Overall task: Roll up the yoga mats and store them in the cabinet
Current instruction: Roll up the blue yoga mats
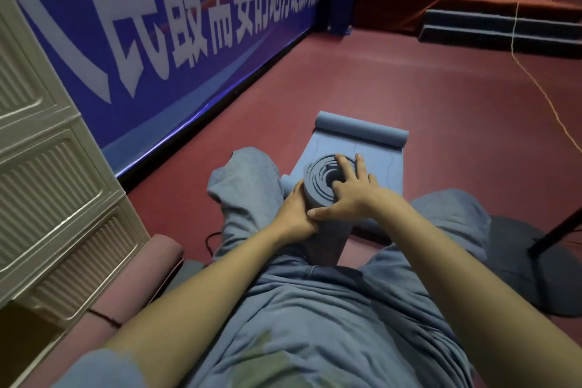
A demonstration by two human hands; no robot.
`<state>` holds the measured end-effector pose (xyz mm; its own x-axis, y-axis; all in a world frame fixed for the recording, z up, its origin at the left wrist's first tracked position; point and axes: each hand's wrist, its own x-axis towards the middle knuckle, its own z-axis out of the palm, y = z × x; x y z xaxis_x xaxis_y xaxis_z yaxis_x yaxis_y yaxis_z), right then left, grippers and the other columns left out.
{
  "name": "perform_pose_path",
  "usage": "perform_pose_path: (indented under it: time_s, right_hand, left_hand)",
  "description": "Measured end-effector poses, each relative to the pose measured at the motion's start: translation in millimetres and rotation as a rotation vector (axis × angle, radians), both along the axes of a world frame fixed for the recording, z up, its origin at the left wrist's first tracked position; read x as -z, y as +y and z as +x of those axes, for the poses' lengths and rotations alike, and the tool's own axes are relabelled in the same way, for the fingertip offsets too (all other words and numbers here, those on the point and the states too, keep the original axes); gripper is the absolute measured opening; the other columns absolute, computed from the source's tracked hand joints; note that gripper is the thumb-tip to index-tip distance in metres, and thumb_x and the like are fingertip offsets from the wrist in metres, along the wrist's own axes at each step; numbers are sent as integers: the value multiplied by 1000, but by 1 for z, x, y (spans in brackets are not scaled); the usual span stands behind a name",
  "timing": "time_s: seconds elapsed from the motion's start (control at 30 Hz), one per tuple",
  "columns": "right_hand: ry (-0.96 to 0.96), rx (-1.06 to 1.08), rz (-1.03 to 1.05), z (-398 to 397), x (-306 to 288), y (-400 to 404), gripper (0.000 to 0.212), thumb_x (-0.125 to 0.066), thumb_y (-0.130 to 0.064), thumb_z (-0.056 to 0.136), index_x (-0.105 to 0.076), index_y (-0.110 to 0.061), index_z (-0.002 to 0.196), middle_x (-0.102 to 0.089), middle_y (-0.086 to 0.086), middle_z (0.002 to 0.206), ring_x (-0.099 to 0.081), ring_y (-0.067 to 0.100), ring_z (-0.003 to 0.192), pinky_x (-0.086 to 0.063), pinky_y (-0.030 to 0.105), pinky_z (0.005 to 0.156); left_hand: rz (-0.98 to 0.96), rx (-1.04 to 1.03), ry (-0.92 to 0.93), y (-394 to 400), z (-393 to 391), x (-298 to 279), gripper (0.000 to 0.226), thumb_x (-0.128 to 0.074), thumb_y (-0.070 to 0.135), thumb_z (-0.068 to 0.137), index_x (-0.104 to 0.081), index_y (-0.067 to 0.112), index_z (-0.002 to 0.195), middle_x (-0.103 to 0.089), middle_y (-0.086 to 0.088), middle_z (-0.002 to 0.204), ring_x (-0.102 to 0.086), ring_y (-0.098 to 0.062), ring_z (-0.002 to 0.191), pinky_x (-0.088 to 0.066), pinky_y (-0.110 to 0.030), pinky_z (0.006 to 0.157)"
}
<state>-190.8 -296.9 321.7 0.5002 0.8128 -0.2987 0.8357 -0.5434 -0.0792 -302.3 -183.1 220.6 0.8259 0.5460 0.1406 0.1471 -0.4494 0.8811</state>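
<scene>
**Blue roll held upright between the knees**

Both forearms reach forward from the bottom of the picture, over a grey-blue shirt, to the rolled blue mat (318, 195). This roll stands on its end between the person's knees, so its spiral end faces the camera. The left hand (294, 213) is curled around the left side of the roll and grips it. The right hand (352, 187) lies on the top end with fingers spread and almost straight, pressing on the spiral (the thumb touches the left hand). Behind the roll a second blue mat (368, 151) lies on the red floor (425, 104), flat in the middle and rolled at its far end. A pink mat (126, 290), rolled, lies at the left beside the cream cabinet (53, 186). Behind stands a blue banner (163, 25) with white characters. A dark stand base (532, 264) is at the right, and a yellow cord (535, 79) runs over the floor.
</scene>
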Motion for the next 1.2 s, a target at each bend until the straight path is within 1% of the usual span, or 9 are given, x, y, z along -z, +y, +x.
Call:
perform_pose_path:
  time_s: [0.1, 0.17, 0.27, 0.43, 0.67, 0.87, 0.97, 1.07, 1.2]
  right_hand:
    - [57, -78, 77, 1, 1, 7, 94, -56, -92, 61, -61, -20, 121, 12, -1, 168, 21, 30, 152, -12, 56, 121]
    - [231, -48, 355, 3, -3, 11, 87, -60, -86, 56, -66, -23, 115, -32, 4, 153, -21, 27, 146, -29, 45, 116]
    - [516, 123, 751, 11, -17, 21, 45, -72, -57, 84, -64, -17, 104, -67, 3, 105, -63, 19, 99, -50, 32, 82]
    - [68, 97, 522, 19, -39, 36, 39, -62, -43, 88, -69, -5, 84, -71, 12, 83, -66, 31, 83, -56, 46, 74]
    - [-61, -111, 763, -50, -33, 72, 23, -57, -35, 86, -64, -15, 78, -65, 2, 72, -60, 29, 73, -50, 38, 64]
    - [262, -386, 502, -152, 35, 120, 14, -63, -33, 85, -69, -21, 84, -69, -3, 78, -64, 26, 79, -52, 36, 71]
    - [381, -399, 266, -183, 87, 136, 14, -63, -28, 88, -73, -19, 93, -71, 0, 87, -64, 25, 86, -53, 37, 79]
    - [433, -361, 33, -186, 126, 144, 19, -63, -22, 90, -75, -12, 100, -73, 7, 95, -65, 26, 92, -52, 33, 83]
    - [493, -353, -32, -181, 126, 159, 24, -63, -26, 91, -75, -7, 100, -73, 13, 97, -65, 30, 90, -54, 38, 81]
  left_hand:
    - [-83, -107, 73, 14, -11, -5, 63, -68, 13, 71, -56, 24, 132, -68, 2, 126, -63, -17, 119, -52, -38, 104]
    - [-162, -294, -2, 28, -21, -10, 41, -67, 5, 77, -68, 20, 115, -75, 1, 110, -70, -17, 106, -56, -39, 97]
    - [-358, -529, -254, 49, -40, -24, 24, -58, -8, 86, -66, 14, 92, -73, -6, 97, -71, -21, 86, -61, -39, 79]
    - [-505, -812, -356, 88, -95, -3, 16, -51, -9, 93, -61, 2, 99, -67, -10, 84, -63, -14, 65, -52, -18, 52]
    - [-692, -1187, 142, 114, -241, 155, 17, -58, 6, 82, -71, 5, 71, -69, -12, 67, -62, -25, 66, -49, -33, 67]
    - [-760, -1000, 714, 75, -356, 263, 25, -60, 10, 90, -64, 4, 66, -56, -9, 48, -49, -18, 43, -33, -19, 48]
    - [-826, -813, 891, 70, -372, 308, 29, -57, 30, 85, -61, 7, 68, -57, -9, 47, -49, -18, 41, -47, -24, 57]
    - [-744, -758, 895, 83, -335, 308, 27, -61, 32, 78, -70, 7, 83, -71, -16, 73, -71, -29, 70, -58, -42, 86]
    - [-562, -550, 754, 104, -236, 250, 19, -63, 33, 69, -66, 15, 72, -71, -12, 83, -68, -29, 79, -61, -41, 84]
